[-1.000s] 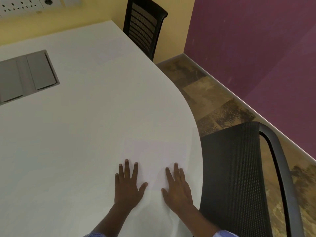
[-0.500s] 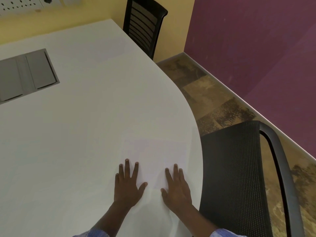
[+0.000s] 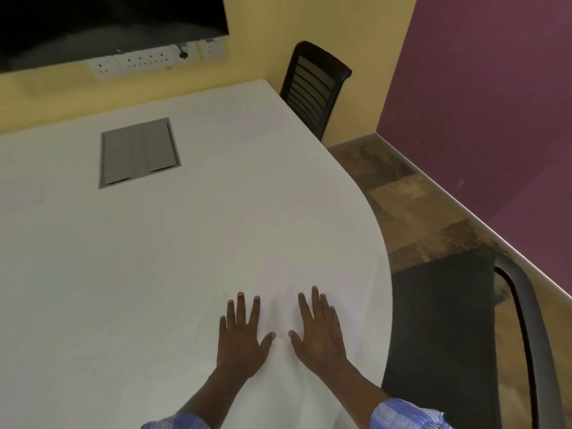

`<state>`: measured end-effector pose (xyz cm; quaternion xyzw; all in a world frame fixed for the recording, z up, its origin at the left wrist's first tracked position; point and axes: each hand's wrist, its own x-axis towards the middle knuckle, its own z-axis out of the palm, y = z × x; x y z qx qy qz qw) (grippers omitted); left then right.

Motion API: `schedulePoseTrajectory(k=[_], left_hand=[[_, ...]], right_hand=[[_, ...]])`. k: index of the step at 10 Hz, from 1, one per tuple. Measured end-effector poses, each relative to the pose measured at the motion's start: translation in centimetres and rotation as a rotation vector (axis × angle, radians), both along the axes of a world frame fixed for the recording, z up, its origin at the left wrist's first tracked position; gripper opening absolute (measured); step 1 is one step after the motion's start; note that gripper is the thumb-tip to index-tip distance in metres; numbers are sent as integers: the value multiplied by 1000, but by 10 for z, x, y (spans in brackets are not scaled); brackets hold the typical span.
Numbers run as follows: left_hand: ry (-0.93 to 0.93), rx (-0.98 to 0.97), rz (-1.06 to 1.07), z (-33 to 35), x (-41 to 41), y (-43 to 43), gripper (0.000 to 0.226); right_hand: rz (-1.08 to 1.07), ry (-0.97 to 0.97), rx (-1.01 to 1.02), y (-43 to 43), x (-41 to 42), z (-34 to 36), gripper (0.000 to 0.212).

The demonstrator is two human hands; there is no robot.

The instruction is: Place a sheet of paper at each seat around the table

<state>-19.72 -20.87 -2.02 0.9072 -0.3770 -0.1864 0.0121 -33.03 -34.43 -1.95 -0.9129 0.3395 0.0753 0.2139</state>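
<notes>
A white sheet of paper lies flat on the white table near its curved right edge, in front of a black mesh chair. The sheet is faint against the tabletop. My left hand and my right hand both rest flat on the sheet's near part, palms down with fingers spread. A second faint sheet seems to lie at the far right corner, by another black chair. A third pale sheet shows at the left edge.
A grey cable hatch is set into the tabletop at the back. Wall sockets and a dark screen hang on the yellow wall. Brown patterned floor runs between the table and a purple wall.
The view has tilted up and swung left, bringing the sockets and screen into sight. My hands stay flat on the sheet, now slightly closer together.
</notes>
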Motion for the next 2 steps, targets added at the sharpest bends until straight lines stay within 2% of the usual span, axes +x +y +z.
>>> schedulePoseTrajectory(k=[2], left_hand=[[-72, 3, 123, 23, 4, 72, 104]], right_hand=[[175, -51, -65, 57, 30, 30, 78]])
